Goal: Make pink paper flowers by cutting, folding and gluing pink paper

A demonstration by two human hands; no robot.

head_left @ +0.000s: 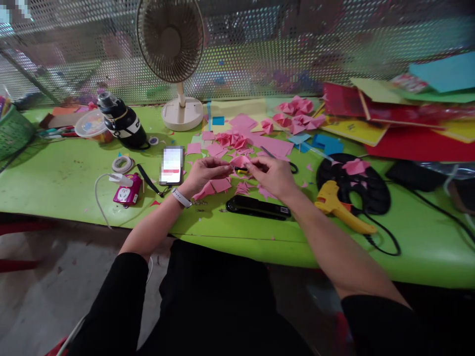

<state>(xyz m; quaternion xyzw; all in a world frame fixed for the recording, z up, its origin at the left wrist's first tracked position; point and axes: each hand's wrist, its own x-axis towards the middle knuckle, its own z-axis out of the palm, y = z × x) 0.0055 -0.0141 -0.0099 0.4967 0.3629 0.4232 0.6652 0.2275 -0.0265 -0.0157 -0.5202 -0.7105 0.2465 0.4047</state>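
Between my two hands is a small curved piece of pink paper, held just above the table. My left hand pinches its left side, thumb and fingers pressed together. On the other side, my right hand grips the paper with thumb and forefinger. Beneath them lie pink scraps and something small in yellow and black. Scissors, partly hidden behind my right hand, show a dark handle loop. A black stapler lies in front of my hands, near the table's edge.
Folded pink paper pieces lie behind my hands. Left are a phone, tape roll, purple power adapter and black bottle. A fan stands at the back. Right are a yellow glue gun and stacked coloured paper.
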